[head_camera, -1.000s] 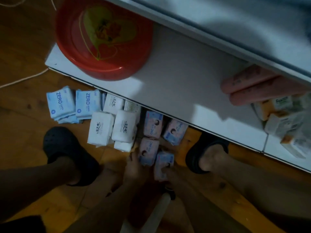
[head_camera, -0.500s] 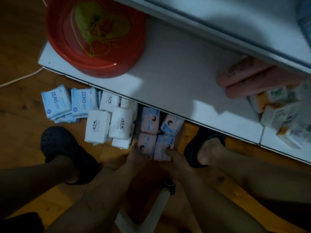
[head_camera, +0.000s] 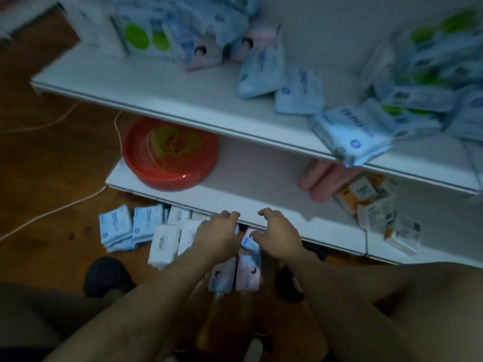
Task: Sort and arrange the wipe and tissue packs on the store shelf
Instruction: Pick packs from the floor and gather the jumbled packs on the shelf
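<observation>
Crouched before the shelving, the person has a small cluster of pink packs (head_camera: 248,273) caught between both hands. The left hand (head_camera: 218,235) presses in from one side and the right hand (head_camera: 279,237) from the other. Both have their fingers curled, and the right thumb lies on the topmost pack. The picture is too blurred to tell how firmly each grip closes underneath.

The packs sit right inside the grip and trail back between the wrists, with their long axes pointing away from the person toward the shelving. Neither hand is the nearer; they share the load evenly. The front edge of the lower shelf (head_camera: 248,202) is just beyond the fingertips.

What the coming move seems to turn on is height. The shelved pink packs (head_camera: 200,54) of what looks like the same kind stand on the upper shelf (head_camera: 170,92), above and to the left of the grip. I'd guess the bundle has to rise and clear that shelf's lip without the middle packs slipping out.

On the floor just left of the hands lie white tissue packs (head_camera: 164,241), and beyond them blue ZERO packs (head_camera: 116,226). None of these are on a shelf yet.
</observation>
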Action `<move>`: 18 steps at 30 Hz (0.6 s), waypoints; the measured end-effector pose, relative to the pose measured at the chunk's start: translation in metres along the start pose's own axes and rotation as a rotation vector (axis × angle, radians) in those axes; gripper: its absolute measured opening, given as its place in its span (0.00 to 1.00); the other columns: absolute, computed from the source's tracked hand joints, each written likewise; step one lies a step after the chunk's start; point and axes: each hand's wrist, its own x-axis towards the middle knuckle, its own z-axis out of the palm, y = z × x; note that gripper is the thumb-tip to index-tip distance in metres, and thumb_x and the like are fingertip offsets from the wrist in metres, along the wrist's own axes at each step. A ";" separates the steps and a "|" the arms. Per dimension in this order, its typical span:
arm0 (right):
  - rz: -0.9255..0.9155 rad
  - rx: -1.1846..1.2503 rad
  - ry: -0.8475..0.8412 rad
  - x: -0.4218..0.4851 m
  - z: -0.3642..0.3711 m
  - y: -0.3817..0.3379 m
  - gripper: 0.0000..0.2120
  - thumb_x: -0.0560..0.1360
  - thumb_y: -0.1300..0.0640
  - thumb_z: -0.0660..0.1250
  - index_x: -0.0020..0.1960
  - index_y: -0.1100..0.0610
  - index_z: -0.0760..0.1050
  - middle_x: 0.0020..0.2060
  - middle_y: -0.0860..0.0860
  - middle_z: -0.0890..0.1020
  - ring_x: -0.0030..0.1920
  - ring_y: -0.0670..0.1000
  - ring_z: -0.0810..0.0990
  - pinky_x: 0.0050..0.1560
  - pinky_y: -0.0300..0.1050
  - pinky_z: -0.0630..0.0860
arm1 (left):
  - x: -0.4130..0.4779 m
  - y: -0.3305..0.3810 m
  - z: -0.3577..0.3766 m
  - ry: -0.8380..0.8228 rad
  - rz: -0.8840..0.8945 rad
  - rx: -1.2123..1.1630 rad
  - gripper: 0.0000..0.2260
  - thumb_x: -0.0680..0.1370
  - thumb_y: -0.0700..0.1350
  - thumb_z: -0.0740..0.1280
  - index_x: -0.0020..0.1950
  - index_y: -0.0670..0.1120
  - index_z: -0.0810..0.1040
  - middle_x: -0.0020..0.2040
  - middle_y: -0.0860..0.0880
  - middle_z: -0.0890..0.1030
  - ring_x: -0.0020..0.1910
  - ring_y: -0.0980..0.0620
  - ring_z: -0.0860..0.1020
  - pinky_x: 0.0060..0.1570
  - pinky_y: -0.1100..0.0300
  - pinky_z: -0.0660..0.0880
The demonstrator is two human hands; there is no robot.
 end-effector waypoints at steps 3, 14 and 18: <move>-0.106 -0.164 0.109 -0.018 -0.053 -0.021 0.29 0.74 0.48 0.66 0.72 0.53 0.62 0.67 0.52 0.69 0.67 0.56 0.69 0.62 0.48 0.70 | -0.006 0.018 -0.054 0.171 0.086 0.151 0.27 0.77 0.55 0.63 0.74 0.49 0.61 0.68 0.46 0.70 0.66 0.44 0.69 0.59 0.50 0.69; -0.176 -0.147 0.607 -0.059 -0.191 -0.042 0.21 0.74 0.49 0.66 0.65 0.50 0.70 0.61 0.50 0.73 0.63 0.54 0.72 0.56 0.49 0.71 | -0.019 0.096 -0.169 0.487 0.190 0.113 0.26 0.77 0.58 0.64 0.71 0.50 0.66 0.66 0.48 0.73 0.65 0.46 0.70 0.60 0.51 0.71; -0.063 -0.063 0.634 -0.049 -0.226 -0.007 0.20 0.73 0.51 0.68 0.64 0.51 0.72 0.62 0.51 0.74 0.62 0.54 0.73 0.57 0.47 0.70 | -0.007 0.128 -0.179 0.494 0.217 0.111 0.25 0.76 0.58 0.64 0.70 0.51 0.66 0.65 0.48 0.72 0.64 0.46 0.70 0.59 0.51 0.71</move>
